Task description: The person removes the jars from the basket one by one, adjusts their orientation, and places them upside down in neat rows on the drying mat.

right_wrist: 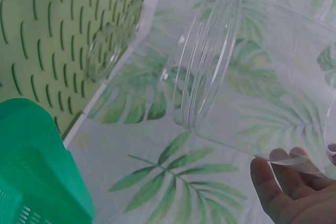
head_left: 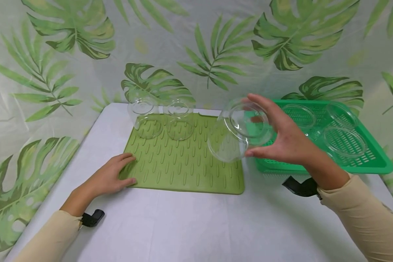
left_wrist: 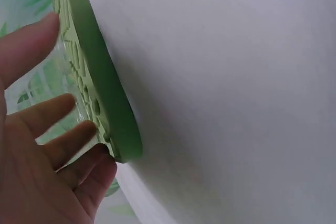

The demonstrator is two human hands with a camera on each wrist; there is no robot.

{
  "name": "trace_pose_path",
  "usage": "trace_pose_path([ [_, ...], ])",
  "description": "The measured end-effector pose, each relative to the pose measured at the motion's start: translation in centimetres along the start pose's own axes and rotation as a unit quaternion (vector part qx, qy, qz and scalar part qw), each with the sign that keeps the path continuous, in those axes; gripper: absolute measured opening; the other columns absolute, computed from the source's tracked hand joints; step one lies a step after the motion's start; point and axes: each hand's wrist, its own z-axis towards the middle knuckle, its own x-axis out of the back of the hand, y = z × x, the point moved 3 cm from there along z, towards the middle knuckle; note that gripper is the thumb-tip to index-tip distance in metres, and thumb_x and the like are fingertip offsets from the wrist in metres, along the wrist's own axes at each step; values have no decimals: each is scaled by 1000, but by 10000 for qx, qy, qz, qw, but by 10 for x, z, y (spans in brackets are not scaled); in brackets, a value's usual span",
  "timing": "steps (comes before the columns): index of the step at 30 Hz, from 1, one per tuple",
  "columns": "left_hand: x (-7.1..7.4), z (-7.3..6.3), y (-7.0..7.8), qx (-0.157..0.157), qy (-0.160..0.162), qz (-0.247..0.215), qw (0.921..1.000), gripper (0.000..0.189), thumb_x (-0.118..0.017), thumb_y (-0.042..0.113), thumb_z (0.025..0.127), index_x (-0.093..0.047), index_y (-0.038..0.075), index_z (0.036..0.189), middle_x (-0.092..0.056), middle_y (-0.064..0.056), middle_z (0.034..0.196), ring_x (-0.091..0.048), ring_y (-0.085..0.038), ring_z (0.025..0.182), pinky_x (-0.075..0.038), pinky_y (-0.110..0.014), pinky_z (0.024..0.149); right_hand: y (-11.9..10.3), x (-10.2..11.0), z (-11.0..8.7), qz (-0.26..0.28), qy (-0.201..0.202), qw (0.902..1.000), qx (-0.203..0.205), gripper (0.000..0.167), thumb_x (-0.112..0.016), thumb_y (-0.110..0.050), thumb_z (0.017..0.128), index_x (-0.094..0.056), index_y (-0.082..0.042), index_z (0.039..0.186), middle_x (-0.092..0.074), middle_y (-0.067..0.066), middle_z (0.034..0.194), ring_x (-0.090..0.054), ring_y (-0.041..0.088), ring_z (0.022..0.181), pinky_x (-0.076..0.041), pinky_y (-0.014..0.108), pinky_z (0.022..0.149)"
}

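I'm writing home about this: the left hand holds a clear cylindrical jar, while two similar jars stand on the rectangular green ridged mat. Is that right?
Not quite: the right hand, not the left hand, holds the clear cylindrical jar, as the head view shows. Two similar jars stand on the rectangular green ridged mat.

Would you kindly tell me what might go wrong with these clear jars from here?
The right grip holds a tilted clear jar by its side, so it might slip and fall. If brought toward the back of the green mat, it could knock the left standing jar or the right standing jar. The left grip is at the mat's left edge; a push there might shift the mat and unsettle those two.
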Motion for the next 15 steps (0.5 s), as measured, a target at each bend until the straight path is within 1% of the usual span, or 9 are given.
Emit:
trace_pose_path([
  [4,-4,0,0,7,-150,168,9997,70,-74,33,87,-49,-2,142,-41,-27,150,-38,-49,139,-36,-64,111,2,0,-1,53,38,9999,93,115,-87,13,56,-29,-1,154,-44,6,152,-43,15,140,-45,19,103],
  [8,-5,0,3,-15,-194,243,9995,72,-73,37,87,-49,-3,142,-41,-28,151,-38,-49,139,-37,-63,111,4,0,-1,35,77,9999,58,114,-89,9,57,-29,-2,154,-44,-2,151,-43,14,140,-46,19,102],
  [14,-7,0,5,73,-243,279,9993,74,-73,37,87,-47,-4,143,-38,-29,152,-36,-49,140,-36,-63,112,6,1,-1,-142,103,9997,-151,116,-86,14,57,-28,-6,156,-42,-6,153,-42,14,141,-46,18,103],
  [15,-7,0,4,97,-262,276,9992,74,-73,36,87,-47,-4,143,-38,-29,152,-35,-49,140,-36,-63,112,6,1,-1,-170,97,9996,-192,116,-86,14,58,-27,-7,156,-42,-3,153,-41,13,142,-46,17,103],
])
